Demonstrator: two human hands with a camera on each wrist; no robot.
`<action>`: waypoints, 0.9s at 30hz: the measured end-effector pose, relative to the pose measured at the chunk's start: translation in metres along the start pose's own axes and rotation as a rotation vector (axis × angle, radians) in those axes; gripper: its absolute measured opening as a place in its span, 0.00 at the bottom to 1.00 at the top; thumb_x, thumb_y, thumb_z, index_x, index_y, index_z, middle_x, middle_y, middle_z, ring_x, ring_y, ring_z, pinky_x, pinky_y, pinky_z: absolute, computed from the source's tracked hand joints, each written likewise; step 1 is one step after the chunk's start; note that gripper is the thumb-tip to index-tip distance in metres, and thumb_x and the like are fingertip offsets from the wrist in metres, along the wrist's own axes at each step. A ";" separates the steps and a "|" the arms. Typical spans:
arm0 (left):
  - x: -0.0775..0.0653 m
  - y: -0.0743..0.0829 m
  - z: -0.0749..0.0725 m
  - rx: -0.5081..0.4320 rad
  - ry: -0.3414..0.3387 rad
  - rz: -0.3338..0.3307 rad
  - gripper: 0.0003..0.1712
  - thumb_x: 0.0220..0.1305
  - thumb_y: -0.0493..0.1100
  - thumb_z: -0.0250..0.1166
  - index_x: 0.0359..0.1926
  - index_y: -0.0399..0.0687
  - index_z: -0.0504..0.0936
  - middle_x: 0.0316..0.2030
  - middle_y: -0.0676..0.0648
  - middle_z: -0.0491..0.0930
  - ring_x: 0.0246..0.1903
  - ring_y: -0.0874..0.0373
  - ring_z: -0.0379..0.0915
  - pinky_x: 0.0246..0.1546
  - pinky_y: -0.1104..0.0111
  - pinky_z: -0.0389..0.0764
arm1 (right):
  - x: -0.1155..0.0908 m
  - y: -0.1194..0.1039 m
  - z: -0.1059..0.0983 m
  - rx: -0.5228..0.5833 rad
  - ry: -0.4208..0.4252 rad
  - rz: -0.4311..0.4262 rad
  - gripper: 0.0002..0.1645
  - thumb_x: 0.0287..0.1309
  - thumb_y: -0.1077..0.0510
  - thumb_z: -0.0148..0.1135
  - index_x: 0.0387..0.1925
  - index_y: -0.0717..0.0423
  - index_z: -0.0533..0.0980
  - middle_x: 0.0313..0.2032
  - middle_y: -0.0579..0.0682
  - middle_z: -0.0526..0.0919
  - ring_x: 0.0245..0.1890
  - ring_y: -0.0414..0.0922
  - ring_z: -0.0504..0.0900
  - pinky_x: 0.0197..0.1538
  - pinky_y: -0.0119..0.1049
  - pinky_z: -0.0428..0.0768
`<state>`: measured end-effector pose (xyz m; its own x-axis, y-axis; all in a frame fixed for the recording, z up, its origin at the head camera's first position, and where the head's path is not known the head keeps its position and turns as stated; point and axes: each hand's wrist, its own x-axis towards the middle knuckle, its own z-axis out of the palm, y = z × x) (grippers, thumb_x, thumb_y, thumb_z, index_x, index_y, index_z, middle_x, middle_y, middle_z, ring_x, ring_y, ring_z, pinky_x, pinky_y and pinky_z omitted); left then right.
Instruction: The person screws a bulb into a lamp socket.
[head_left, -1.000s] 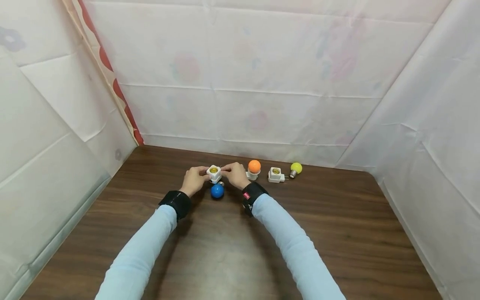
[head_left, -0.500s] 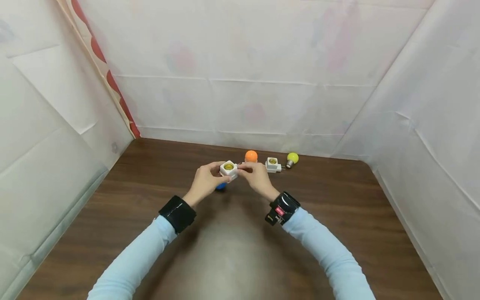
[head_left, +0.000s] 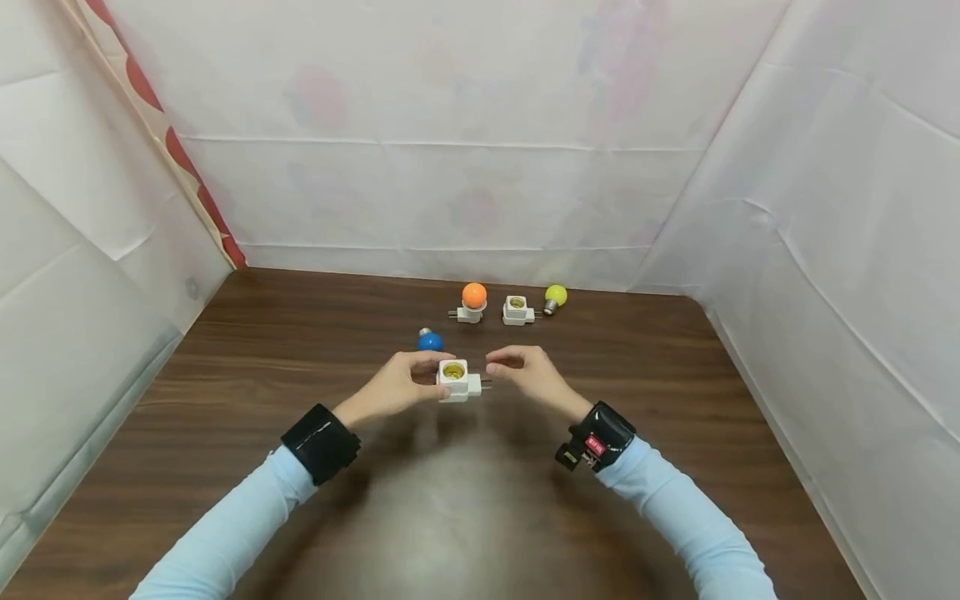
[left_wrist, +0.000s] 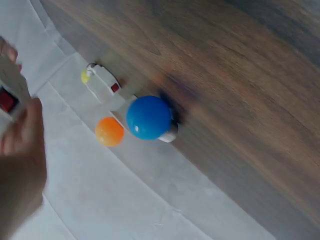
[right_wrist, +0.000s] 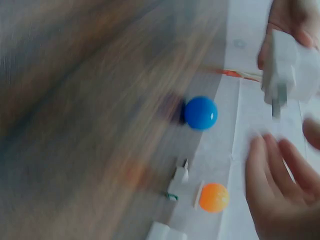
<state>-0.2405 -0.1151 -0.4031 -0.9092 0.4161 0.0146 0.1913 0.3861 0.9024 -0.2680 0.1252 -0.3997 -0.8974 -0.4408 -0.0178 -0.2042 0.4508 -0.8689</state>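
Observation:
My left hand (head_left: 397, 386) grips a white plug-in bulb socket (head_left: 453, 390) between thumb and fingers. Its gold-coloured threaded opening faces up, and its metal prongs point right. A red switch (left_wrist: 7, 100) shows on its side in the left wrist view. Just right of the prongs, my right hand (head_left: 531, 375) hovers with fingers bent and thumb apart, holding nothing; the right wrist view shows a gap between those fingers and the socket (right_wrist: 282, 65). Behind the held socket, a blue bulb (head_left: 430, 341) lies on the table, partly hidden by the left fingers.
Toward the back of the wooden table (head_left: 337, 317), an orange bulb (head_left: 474, 294) stands in a white socket (head_left: 470, 316). To its right is another white socket (head_left: 516, 312) with a bare opening, and a yellow-green bulb (head_left: 556, 296) lies beside it. White sheeting (head_left: 420, 192) surrounds the table.
The socket has been lifted from beside the blue bulb and brought nearer me, its prongs turned to the right. My right hand has let go of it and drawn off to the right.

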 end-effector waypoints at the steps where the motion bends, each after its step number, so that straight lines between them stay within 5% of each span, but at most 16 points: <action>1: -0.001 0.000 -0.001 -0.007 -0.041 0.006 0.28 0.55 0.43 0.67 0.57 0.45 0.73 0.51 0.41 0.76 0.50 0.49 0.72 0.47 0.61 0.80 | 0.001 0.001 -0.001 0.030 -0.076 0.036 0.18 0.58 0.53 0.60 0.49 0.57 0.77 0.45 0.51 0.81 0.40 0.42 0.80 0.45 0.38 0.83; 4: -0.001 -0.001 -0.001 -0.027 -0.141 0.029 0.27 0.57 0.39 0.65 0.59 0.44 0.71 0.54 0.41 0.73 0.52 0.48 0.70 0.52 0.58 0.78 | 0.001 0.003 0.000 0.128 -0.290 0.138 0.21 0.58 0.52 0.60 0.51 0.58 0.75 0.46 0.52 0.80 0.40 0.41 0.79 0.51 0.46 0.80; 7: 0.001 -0.001 0.001 -0.071 -0.208 0.060 0.27 0.56 0.34 0.64 0.58 0.42 0.71 0.55 0.41 0.73 0.52 0.48 0.71 0.56 0.55 0.75 | 0.001 0.005 0.005 0.187 -0.406 0.178 0.20 0.57 0.54 0.61 0.48 0.60 0.76 0.40 0.52 0.82 0.37 0.41 0.79 0.51 0.49 0.79; 15: 0.003 -0.007 0.001 -0.174 -0.215 0.101 0.31 0.54 0.32 0.64 0.60 0.39 0.69 0.58 0.39 0.71 0.54 0.49 0.70 0.57 0.59 0.75 | -0.002 0.006 0.016 0.277 -0.364 0.247 0.17 0.55 0.58 0.62 0.45 0.62 0.77 0.37 0.50 0.81 0.35 0.40 0.79 0.49 0.43 0.81; 18: 0.004 -0.011 0.006 -0.201 -0.132 0.109 0.32 0.55 0.35 0.65 0.61 0.38 0.68 0.59 0.38 0.69 0.57 0.47 0.68 0.58 0.59 0.74 | -0.002 0.007 0.018 0.341 -0.305 0.282 0.18 0.55 0.58 0.62 0.47 0.63 0.75 0.39 0.52 0.80 0.36 0.40 0.79 0.51 0.43 0.81; 21: 0.002 -0.012 0.015 -0.215 0.022 0.070 0.32 0.53 0.38 0.68 0.60 0.39 0.69 0.57 0.39 0.71 0.56 0.47 0.69 0.55 0.61 0.76 | -0.004 0.006 0.019 0.440 -0.214 0.329 0.20 0.55 0.59 0.62 0.49 0.64 0.74 0.41 0.53 0.79 0.37 0.40 0.79 0.50 0.38 0.81; 27: -0.003 0.003 0.034 -0.153 0.272 0.039 0.30 0.47 0.39 0.72 0.54 0.40 0.75 0.51 0.39 0.77 0.50 0.49 0.75 0.50 0.62 0.80 | -0.007 0.004 0.024 0.571 -0.055 0.385 0.23 0.54 0.61 0.62 0.52 0.66 0.71 0.45 0.58 0.76 0.38 0.41 0.80 0.46 0.31 0.82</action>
<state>-0.2244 -0.0869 -0.4154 -0.9718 0.1844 0.1468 0.1890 0.2375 0.9528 -0.2537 0.1117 -0.4150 -0.8404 -0.3767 -0.3896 0.3768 0.1107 -0.9197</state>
